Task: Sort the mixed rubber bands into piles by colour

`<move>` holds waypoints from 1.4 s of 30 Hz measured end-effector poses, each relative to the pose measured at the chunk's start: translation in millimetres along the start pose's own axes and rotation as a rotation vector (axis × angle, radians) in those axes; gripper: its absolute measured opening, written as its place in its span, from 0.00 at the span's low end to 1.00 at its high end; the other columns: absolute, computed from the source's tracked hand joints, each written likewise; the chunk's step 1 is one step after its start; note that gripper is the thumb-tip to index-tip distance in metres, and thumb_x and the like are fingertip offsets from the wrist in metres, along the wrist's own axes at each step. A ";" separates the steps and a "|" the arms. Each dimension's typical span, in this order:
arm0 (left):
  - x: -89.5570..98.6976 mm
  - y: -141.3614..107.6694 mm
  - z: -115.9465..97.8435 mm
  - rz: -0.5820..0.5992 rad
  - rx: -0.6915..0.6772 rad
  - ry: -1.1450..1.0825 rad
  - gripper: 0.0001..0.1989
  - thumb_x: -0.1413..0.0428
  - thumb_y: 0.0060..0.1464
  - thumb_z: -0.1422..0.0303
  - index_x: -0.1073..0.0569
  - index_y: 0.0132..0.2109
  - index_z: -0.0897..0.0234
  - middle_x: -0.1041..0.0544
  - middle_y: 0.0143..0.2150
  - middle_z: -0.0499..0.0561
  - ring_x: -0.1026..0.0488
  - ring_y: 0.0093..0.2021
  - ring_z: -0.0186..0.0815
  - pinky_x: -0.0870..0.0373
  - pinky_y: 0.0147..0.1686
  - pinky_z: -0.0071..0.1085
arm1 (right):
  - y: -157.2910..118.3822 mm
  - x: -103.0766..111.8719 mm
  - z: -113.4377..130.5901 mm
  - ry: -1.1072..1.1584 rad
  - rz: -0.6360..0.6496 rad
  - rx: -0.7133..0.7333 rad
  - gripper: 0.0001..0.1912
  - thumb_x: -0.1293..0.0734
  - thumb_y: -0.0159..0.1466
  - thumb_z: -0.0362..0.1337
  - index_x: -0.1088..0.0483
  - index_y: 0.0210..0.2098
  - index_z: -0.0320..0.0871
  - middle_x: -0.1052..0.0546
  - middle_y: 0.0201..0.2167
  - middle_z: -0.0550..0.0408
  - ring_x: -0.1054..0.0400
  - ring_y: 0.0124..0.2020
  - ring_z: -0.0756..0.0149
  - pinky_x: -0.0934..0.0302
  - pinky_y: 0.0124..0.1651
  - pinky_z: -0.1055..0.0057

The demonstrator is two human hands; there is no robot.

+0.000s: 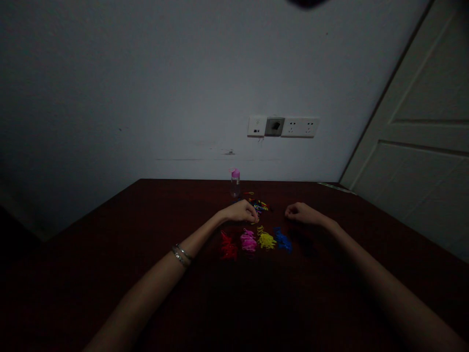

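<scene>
On a dark red table (176, 293) lie four small piles of thin bands side by side: red (229, 247), pink (248, 241), yellow (266, 239) and blue (283, 240). Behind them is a mixed-colour pile (259, 205). My left hand (242, 211) is at that pile's left front, its fingers pinched on a small yellowish band (256, 222). To the right of the mixed pile, my right hand (301, 213) rests low over the table with its fingers curled closed. Whatever it may hold is hidden.
A clear bottle with a pink cap (235, 183) stands behind the mixed pile, near the wall. Sockets and switches (282, 127) are on the wall above the table. A pale panelled door (421, 127) is at the right.
</scene>
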State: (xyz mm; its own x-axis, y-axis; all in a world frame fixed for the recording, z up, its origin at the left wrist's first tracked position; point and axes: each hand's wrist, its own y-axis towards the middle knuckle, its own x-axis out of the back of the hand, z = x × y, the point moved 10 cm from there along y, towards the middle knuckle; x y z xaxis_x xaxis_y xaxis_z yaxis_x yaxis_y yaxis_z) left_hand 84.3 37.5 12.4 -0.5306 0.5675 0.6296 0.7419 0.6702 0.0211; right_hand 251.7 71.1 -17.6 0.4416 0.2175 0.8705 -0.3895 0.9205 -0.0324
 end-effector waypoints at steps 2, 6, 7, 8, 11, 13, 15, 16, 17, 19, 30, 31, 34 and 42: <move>-9.4 3.3 -5.0 0.000 0.001 0.042 0.09 0.46 0.41 0.70 0.24 0.30 0.71 0.33 0.18 0.46 0.43 0.19 0.25 0.50 0.19 0.23 | 0.1 -0.2 0.6 -0.005 0.005 0.006 0.11 0.40 0.50 0.37 0.30 0.27 0.38 0.28 0.24 0.53 0.37 0.25 0.69 0.44 0.29 0.74; -21.3 6.3 -2.8 0.018 0.027 0.114 0.10 0.47 0.40 0.72 0.24 0.31 0.70 0.32 0.19 0.46 0.41 0.20 0.25 0.48 0.20 0.22 | -0.2 -1.3 0.7 -0.006 0.016 -0.006 0.11 0.41 0.50 0.37 0.30 0.28 0.38 0.27 0.25 0.53 0.36 0.26 0.68 0.44 0.30 0.74; -22.6 6.4 -2.0 0.021 0.029 0.121 0.10 0.47 0.40 0.72 0.24 0.32 0.70 0.32 0.19 0.46 0.41 0.20 0.25 0.47 0.21 0.22 | -0.4 -1.1 0.5 -0.006 0.012 -0.010 0.11 0.41 0.50 0.37 0.30 0.28 0.37 0.27 0.25 0.52 0.36 0.26 0.68 0.44 0.30 0.74; -23.3 6.4 -1.5 0.023 0.031 0.123 0.11 0.47 0.41 0.72 0.24 0.32 0.70 0.32 0.19 0.46 0.41 0.20 0.25 0.47 0.21 0.22 | -0.6 -0.8 0.3 -0.008 0.007 -0.012 0.11 0.41 0.50 0.37 0.30 0.28 0.38 0.27 0.25 0.52 0.36 0.26 0.68 0.44 0.30 0.73; -21.7 6.3 -1.6 0.023 0.025 0.101 0.11 0.46 0.41 0.70 0.24 0.33 0.70 0.31 0.20 0.46 0.41 0.20 0.25 0.45 0.23 0.22 | -0.8 -0.8 0.3 -0.016 -0.001 0.000 0.12 0.41 0.51 0.38 0.30 0.28 0.38 0.27 0.25 0.52 0.36 0.26 0.68 0.44 0.29 0.73; -15.8 6.6 0.5 0.009 0.020 0.060 0.11 0.46 0.42 0.68 0.24 0.33 0.71 0.31 0.21 0.46 0.41 0.21 0.25 0.46 0.23 0.23 | -0.5 -0.9 -0.6 -0.020 -0.001 0.008 0.12 0.41 0.51 0.38 0.30 0.28 0.38 0.27 0.25 0.52 0.36 0.25 0.68 0.44 0.29 0.73; -1.0 6.6 8.0 -0.053 0.021 0.011 0.13 0.46 0.43 0.66 0.24 0.33 0.71 0.30 0.21 0.47 0.41 0.21 0.25 0.46 0.23 0.23 | 0.6 -0.4 -1.6 -0.022 -0.009 0.015 0.11 0.41 0.52 0.37 0.30 0.28 0.38 0.27 0.25 0.53 0.36 0.26 0.68 0.44 0.29 0.73; 10.3 5.9 14.6 -0.109 0.028 -0.011 0.14 0.46 0.43 0.65 0.24 0.33 0.71 0.31 0.21 0.47 0.42 0.21 0.25 0.47 0.22 0.23 | 1.4 0.0 -1.7 -0.023 -0.016 0.023 0.11 0.41 0.52 0.37 0.30 0.28 0.38 0.27 0.25 0.53 0.35 0.26 0.68 0.43 0.30 0.73; 24.6 4.2 23.3 -0.185 0.043 -0.030 0.14 0.46 0.43 0.63 0.24 0.32 0.72 0.31 0.20 0.47 0.42 0.20 0.25 0.48 0.22 0.23 | 2.4 0.7 -1.1 -0.025 -0.030 0.036 0.11 0.41 0.52 0.37 0.30 0.28 0.39 0.27 0.25 0.53 0.35 0.27 0.67 0.43 0.31 0.73; 56.9 -3.9 45.9 -0.366 0.097 -0.067 0.17 0.47 0.44 0.61 0.25 0.31 0.73 0.33 0.18 0.46 0.43 0.19 0.25 0.49 0.20 0.23 | 4.7 3.9 1.6 -0.026 -0.089 0.071 0.10 0.40 0.52 0.37 0.30 0.29 0.39 0.27 0.28 0.52 0.34 0.30 0.66 0.42 0.34 0.72; 127.0 -54.6 128.9 -0.767 0.295 -0.258 0.20 0.52 0.48 0.57 0.27 0.31 0.72 0.43 0.13 0.42 0.49 0.13 0.23 0.56 0.15 0.22 | 23.7 -8.0 14.4 0.083 -0.320 0.165 0.15 0.36 0.51 0.36 0.34 0.39 0.42 0.29 0.36 0.53 0.35 0.37 0.66 0.41 0.41 0.69; 125.8 -54.4 132.4 -0.761 0.302 -0.267 0.19 0.52 0.48 0.57 0.27 0.31 0.72 0.43 0.13 0.42 0.49 0.13 0.23 0.56 0.15 0.22 | 26.0 -9.1 15.0 0.076 -0.316 0.159 0.15 0.36 0.51 0.35 0.34 0.40 0.42 0.29 0.35 0.53 0.35 0.36 0.66 0.41 0.40 0.69; 122.3 -50.9 139.3 -0.734 0.296 -0.265 0.19 0.52 0.49 0.57 0.28 0.31 0.72 0.44 0.12 0.41 0.50 0.12 0.23 0.56 0.15 0.22 | 31.6 -10.2 17.0 0.058 -0.299 0.147 0.15 0.37 0.52 0.34 0.34 0.40 0.42 0.28 0.32 0.55 0.35 0.33 0.68 0.42 0.38 0.71; 122.2 -51.5 142.7 -0.756 0.269 -0.190 0.20 0.53 0.48 0.56 0.28 0.27 0.71 0.43 0.12 0.42 0.48 0.13 0.24 0.54 0.16 0.23 | 36.7 -7.9 15.0 0.099 -0.206 0.099 0.16 0.39 0.49 0.31 0.33 0.39 0.40 0.28 0.26 0.56 0.35 0.28 0.70 0.43 0.33 0.74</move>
State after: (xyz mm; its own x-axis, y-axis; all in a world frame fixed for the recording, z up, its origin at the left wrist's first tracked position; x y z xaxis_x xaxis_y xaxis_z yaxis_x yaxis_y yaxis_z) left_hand -77.2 140.6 -22.7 -0.9257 -0.0276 0.3773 0.0459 0.9818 0.1844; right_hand 221.8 98.3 -18.3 0.5951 0.0641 0.8011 -0.3585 0.9133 0.1932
